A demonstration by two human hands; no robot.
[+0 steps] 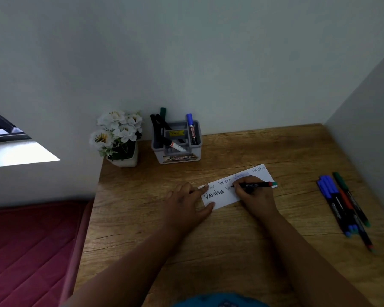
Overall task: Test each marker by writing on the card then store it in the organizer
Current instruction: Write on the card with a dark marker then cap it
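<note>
I note the card at centre of the surface. Organizer stands far of it, markers inside; flower pot left of organizer. Loose markers lie well right. A bed adjoins the left edge.

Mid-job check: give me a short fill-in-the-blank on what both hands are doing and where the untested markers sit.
1. The right hand grips a black marker whose tip touches the ____.
2. The left hand presses the white card flat with ____ fingers.
3. The loose markers lie to the ____ of the card.

Missing words: card; straight; right
</note>
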